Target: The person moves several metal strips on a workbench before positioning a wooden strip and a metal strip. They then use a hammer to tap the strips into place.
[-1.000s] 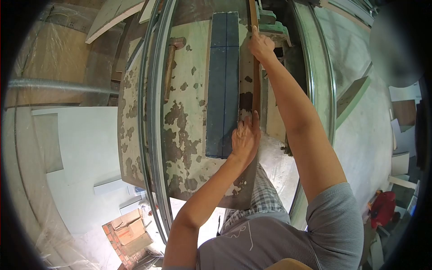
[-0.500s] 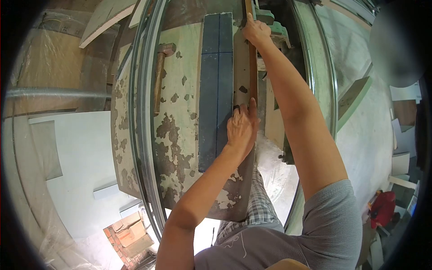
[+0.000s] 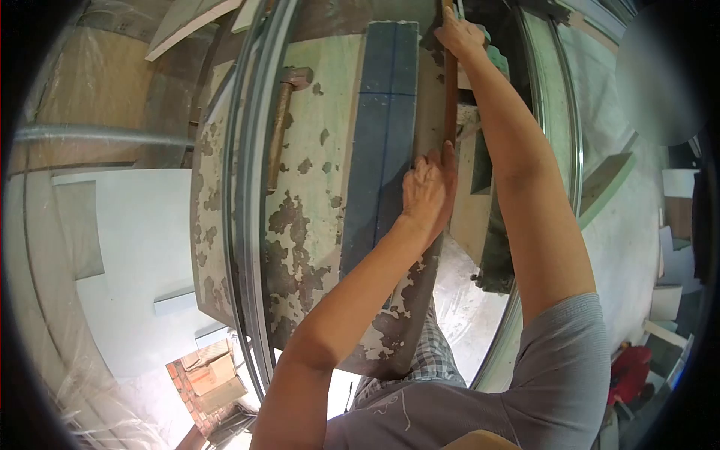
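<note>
A long, narrow brown wooden strip [image 3: 451,97] runs lengthwise along the right side of the worn bench top [image 3: 319,202]. My left hand [image 3: 427,187] closes on its near end, one finger stretched along the wood and the others curled. Farther up, my right hand [image 3: 460,34] grips the same strip, also with a finger laid along it. Left of the strip lies a dark blue-grey panel [image 3: 386,120] marked with a long blue line and a crossing one. My left forearm covers the panel's near part. A hammer [image 3: 285,112] with a wooden handle rests farther left.
Metal rails [image 3: 255,187] pass over the bench on the left. Another pale green rail [image 3: 559,90] runs along the right, past green machine parts [image 3: 496,60]. White sheets [image 3: 142,247] lie at left. A person in red [image 3: 630,371] is at the far right.
The bench, panel and hammer have shifted right in view and tilted slightly. Both hands keep hold of the wooden strip, appearing a little farther right and higher.
</note>
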`<action>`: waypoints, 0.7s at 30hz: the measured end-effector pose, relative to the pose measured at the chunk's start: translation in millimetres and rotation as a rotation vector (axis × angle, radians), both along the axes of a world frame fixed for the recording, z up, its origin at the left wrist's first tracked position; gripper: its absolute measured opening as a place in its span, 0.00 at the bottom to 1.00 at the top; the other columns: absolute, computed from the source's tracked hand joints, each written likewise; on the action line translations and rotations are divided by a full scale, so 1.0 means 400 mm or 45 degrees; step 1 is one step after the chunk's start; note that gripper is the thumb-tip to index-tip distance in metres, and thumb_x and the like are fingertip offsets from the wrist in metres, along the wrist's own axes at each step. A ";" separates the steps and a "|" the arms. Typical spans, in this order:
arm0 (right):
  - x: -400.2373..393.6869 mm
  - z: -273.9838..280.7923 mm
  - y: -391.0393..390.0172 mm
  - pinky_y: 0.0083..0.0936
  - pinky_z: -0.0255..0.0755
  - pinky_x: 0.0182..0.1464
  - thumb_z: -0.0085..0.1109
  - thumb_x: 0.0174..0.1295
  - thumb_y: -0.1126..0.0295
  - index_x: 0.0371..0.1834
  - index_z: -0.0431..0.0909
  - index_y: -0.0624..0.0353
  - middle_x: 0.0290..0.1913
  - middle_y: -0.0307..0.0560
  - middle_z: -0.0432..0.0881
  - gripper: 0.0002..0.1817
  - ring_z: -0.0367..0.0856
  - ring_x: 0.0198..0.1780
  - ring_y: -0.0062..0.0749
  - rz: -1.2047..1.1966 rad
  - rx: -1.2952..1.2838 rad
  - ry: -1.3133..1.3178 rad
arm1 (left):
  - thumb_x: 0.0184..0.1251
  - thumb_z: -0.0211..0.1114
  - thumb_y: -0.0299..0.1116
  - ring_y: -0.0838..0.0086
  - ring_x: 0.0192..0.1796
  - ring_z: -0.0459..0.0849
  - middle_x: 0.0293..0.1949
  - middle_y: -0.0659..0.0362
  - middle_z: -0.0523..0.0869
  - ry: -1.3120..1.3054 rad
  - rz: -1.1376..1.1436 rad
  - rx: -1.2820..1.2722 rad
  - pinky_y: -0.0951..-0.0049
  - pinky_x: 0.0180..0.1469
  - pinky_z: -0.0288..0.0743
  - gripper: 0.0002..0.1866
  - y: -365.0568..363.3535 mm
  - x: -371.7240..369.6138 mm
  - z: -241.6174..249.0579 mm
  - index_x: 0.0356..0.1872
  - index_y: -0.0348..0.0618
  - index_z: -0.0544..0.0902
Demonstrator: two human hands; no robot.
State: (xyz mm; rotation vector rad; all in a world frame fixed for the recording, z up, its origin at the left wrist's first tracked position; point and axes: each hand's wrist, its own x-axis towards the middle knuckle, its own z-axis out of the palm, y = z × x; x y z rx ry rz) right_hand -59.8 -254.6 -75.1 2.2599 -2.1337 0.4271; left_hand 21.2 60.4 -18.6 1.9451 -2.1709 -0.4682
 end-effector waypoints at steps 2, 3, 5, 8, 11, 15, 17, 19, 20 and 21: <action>0.011 0.071 0.021 0.41 0.73 0.48 0.52 0.56 0.53 0.68 0.59 0.45 0.47 0.53 0.81 0.34 0.80 0.49 0.51 -0.008 0.110 -0.178 | 0.57 0.64 0.37 0.56 0.48 0.77 0.44 0.47 0.76 -0.035 0.012 -0.033 0.59 0.46 0.76 0.33 -0.010 -0.008 -0.037 0.64 0.39 0.64; 0.010 0.078 0.012 0.41 0.73 0.47 0.54 0.55 0.53 0.67 0.60 0.47 0.46 0.55 0.81 0.34 0.80 0.48 0.52 -0.051 0.084 -0.277 | 0.57 0.64 0.39 0.54 0.49 0.76 0.45 0.46 0.76 -0.063 0.008 -0.058 0.58 0.48 0.75 0.34 -0.027 -0.006 -0.038 0.64 0.39 0.63; -0.001 0.062 0.005 0.42 0.73 0.48 0.56 0.52 0.54 0.59 0.66 0.54 0.45 0.57 0.81 0.31 0.79 0.48 0.54 -0.114 0.104 -0.404 | 0.58 0.63 0.41 0.53 0.50 0.76 0.46 0.45 0.75 -0.058 0.019 -0.005 0.58 0.49 0.74 0.36 -0.034 -0.010 -0.002 0.66 0.39 0.61; 0.009 0.126 0.030 0.43 0.72 0.49 0.57 0.50 0.55 0.49 0.74 0.60 0.46 0.58 0.81 0.26 0.79 0.49 0.54 -0.073 0.243 -0.462 | 0.60 0.62 0.45 0.49 0.53 0.74 0.49 0.42 0.74 0.079 0.021 0.200 0.59 0.51 0.73 0.39 -0.024 0.026 0.085 0.68 0.38 0.57; 0.005 0.133 0.054 0.43 0.71 0.47 0.57 0.51 0.52 0.43 0.78 0.64 0.45 0.61 0.81 0.25 0.79 0.49 0.53 -0.016 0.388 -0.550 | 0.61 0.61 0.49 0.50 0.50 0.76 0.49 0.39 0.74 0.238 0.106 0.204 0.61 0.49 0.74 0.41 0.008 0.056 0.096 0.68 0.36 0.54; 0.012 0.170 0.109 0.40 0.69 0.42 0.54 0.52 0.51 0.38 0.77 0.67 0.37 0.59 0.81 0.26 0.80 0.41 0.49 0.074 0.220 -0.699 | 0.62 0.60 0.52 0.61 0.36 0.82 0.43 0.42 0.77 0.777 0.400 0.429 0.70 0.37 0.78 0.44 0.006 0.111 0.190 0.68 0.31 0.51; 0.016 0.237 0.186 0.38 0.68 0.40 0.52 0.52 0.51 0.35 0.76 0.66 0.33 0.57 0.80 0.24 0.79 0.38 0.44 0.119 0.281 -1.075 | 0.64 0.59 0.50 0.71 0.27 0.80 0.38 0.48 0.79 0.898 0.418 0.381 0.76 0.29 0.77 0.43 0.019 0.116 0.196 0.68 0.29 0.50; 0.031 0.254 0.247 0.36 0.67 0.38 0.51 0.52 0.51 0.34 0.76 0.66 0.30 0.54 0.79 0.24 0.78 0.35 0.41 0.162 0.212 -1.171 | 0.64 0.59 0.48 0.73 0.27 0.79 0.34 0.51 0.78 1.347 0.556 0.560 0.77 0.27 0.75 0.36 0.073 0.095 0.285 0.62 0.30 0.59; 0.041 0.260 0.277 0.34 0.66 0.37 0.50 0.52 0.52 0.34 0.75 0.66 0.27 0.51 0.77 0.24 0.76 0.31 0.39 0.197 0.144 -1.272 | 0.64 0.59 0.48 0.73 0.27 0.79 0.34 0.51 0.78 1.353 0.560 0.546 0.77 0.27 0.75 0.36 0.101 0.090 0.299 0.62 0.30 0.59; 0.051 0.251 0.301 0.34 0.66 0.37 0.50 0.52 0.52 0.34 0.75 0.66 0.27 0.51 0.77 0.24 0.76 0.31 0.39 0.210 0.138 -1.270 | 0.65 0.58 0.47 0.75 0.24 0.77 0.31 0.53 0.77 1.430 0.599 0.562 0.77 0.25 0.73 0.29 0.131 0.085 0.311 0.56 0.31 0.64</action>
